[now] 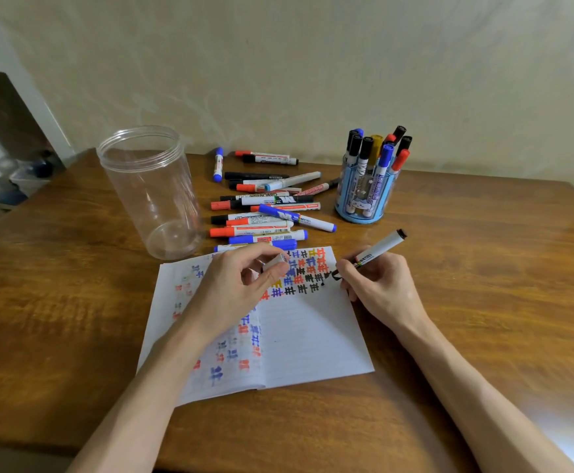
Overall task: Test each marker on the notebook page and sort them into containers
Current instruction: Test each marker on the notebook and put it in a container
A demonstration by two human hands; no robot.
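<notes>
One head-worn wide-angle camera looks forward and down, close over the notebook (313, 336) at lower centre, the wall (313, 63) across the top.

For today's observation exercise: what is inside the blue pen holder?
Markers stand upright inside the blue pen holder, caps up: black, blue, red and one yellow. Front markers cover those behind, so the count cannot be told.

Left hand (234, 285): bare, slender fingers, short plain thumbnail in sight.
Right hand (381, 285): bare, slim fingers, nails out of sight.
Left forearm (149, 380): bare skin from wrist to bottom edge of view, lean build.
Right forearm (466, 377): bare skin from wrist to bottom edge of view, lean build.
</notes>
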